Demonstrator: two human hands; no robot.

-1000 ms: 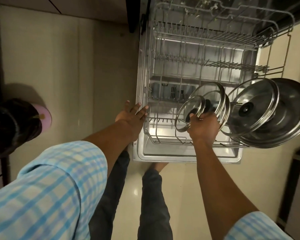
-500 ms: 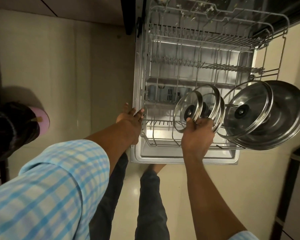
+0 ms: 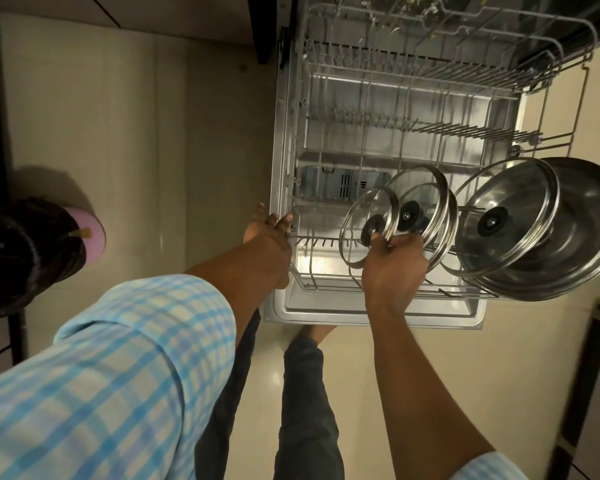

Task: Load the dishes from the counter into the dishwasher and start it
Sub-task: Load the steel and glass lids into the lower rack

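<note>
Steel wire makes up the lower rack (image 3: 326, 140), which is drawn out over the open dishwasher door (image 3: 378, 315). Along the rack's front edge, from its middle to its right corner, round pieces are stood on edge in a leaning row. Leftmost is the small glass lid (image 3: 366, 220), steel-rimmed and black-knobbed. Its lower right rim is pinched by the curled fingers of the right hand (image 3: 392, 271), and it is held tilted over the tines near the middle of the front edge. Just behind and to its right a medium glass lid (image 3: 426, 188) is overlapped by it; whether the two touch cannot be told. Further right, a large glass lid (image 3: 513, 216) is leaned in front of a wide steel dish (image 3: 589, 237), which overhangs the rack's front right corner.

The left hand (image 3: 269, 237) is laid with straight fingers against the rack's left edge, near the front left corner, and nothing is gripped by it. The hands are well apart.

The upper rack (image 3: 430, 43) is seen above the lower rack's back edge. On the floor (image 3: 153, 133), left of the door, a pink bin (image 3: 92, 233) lined with a black bag (image 3: 21, 254) is stood.
</note>
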